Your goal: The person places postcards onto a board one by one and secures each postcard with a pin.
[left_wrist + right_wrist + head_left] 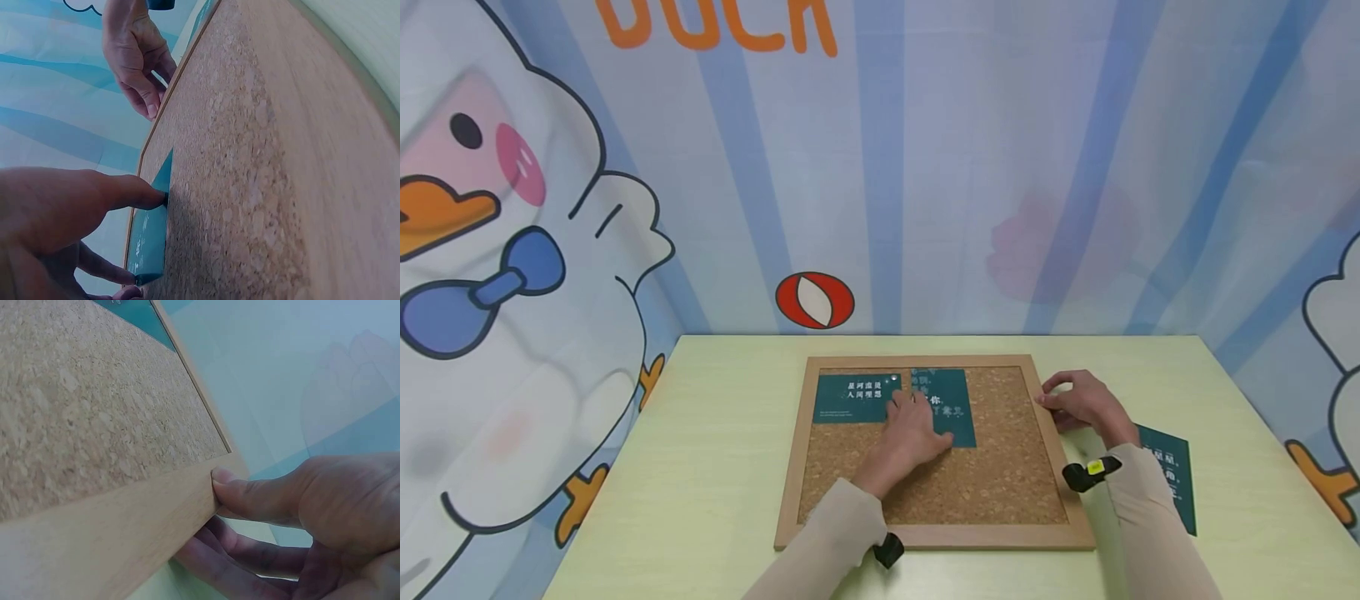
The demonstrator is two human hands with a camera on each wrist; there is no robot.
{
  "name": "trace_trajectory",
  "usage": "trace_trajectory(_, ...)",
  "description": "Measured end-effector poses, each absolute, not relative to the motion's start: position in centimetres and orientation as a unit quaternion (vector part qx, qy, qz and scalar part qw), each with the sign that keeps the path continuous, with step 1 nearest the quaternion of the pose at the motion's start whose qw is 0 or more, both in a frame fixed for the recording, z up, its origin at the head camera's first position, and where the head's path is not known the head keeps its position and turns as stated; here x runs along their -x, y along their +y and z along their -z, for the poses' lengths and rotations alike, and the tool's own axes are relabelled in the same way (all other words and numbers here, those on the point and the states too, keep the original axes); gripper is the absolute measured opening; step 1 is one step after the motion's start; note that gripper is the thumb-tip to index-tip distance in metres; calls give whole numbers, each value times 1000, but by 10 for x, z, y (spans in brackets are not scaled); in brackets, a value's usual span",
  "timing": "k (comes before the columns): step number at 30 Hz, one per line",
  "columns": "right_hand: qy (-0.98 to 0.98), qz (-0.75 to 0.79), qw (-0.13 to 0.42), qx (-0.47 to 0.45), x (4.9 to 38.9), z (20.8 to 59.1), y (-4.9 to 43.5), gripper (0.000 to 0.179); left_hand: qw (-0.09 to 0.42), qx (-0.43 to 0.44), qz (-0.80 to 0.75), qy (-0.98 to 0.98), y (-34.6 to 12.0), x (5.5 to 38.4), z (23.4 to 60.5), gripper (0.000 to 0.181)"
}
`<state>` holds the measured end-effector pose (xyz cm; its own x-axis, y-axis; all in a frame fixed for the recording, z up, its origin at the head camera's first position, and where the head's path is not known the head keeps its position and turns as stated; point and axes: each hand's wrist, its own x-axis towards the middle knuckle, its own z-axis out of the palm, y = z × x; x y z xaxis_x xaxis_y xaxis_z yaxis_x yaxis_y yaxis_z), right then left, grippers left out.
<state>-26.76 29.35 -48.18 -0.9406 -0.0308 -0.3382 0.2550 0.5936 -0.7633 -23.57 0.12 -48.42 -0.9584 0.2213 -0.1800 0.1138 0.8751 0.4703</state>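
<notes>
A wood-framed corkboard [1007, 492] lies on the table. On its cork, a landscape dark green card [850, 407] with white print is at the upper left, a small whitish round pushpin [894, 377] at its top right corner. Beside it is a portrait green card [958, 423]. My left hand [912, 429] reaches over this second card, its thumb pressing near the lower edge and fingertips at the left side; the left wrist view shows thumb and fingers spread across it. My right hand [1081, 404] grips the board's right frame, thumb [231, 487] on top and other fingers around its outer side.
Another green printed card [1180, 475] lies on the pale yellow table [715, 467] right of the board, partly hidden by the right sleeve. A printed fabric backdrop [940, 167] with cartoon ducks stands behind and at both sides.
</notes>
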Motion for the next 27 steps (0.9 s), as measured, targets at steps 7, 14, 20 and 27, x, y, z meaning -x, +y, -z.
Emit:
trace_trajectory(7, 877, 448, 159, -67, 266, 482, 293, 39, 94, -96, -173, 976, -2, 238, 480, 75)
trace_trajectory(14, 876, 450, 162, -66, 266, 482, 293, 40, 45, -136, -146, 979, -15, 253, 474, 41)
trace_trajectory(20, 876, 451, 157, -67, 265, 481, 293, 38, 13, -165, -174, 971, -26, 268, 476, 28)
trace_trajectory(27, 874, 454, 157, -64, 263, 482, 293, 39, 41, -165, -161, 972, -31, 285, 473, 29)
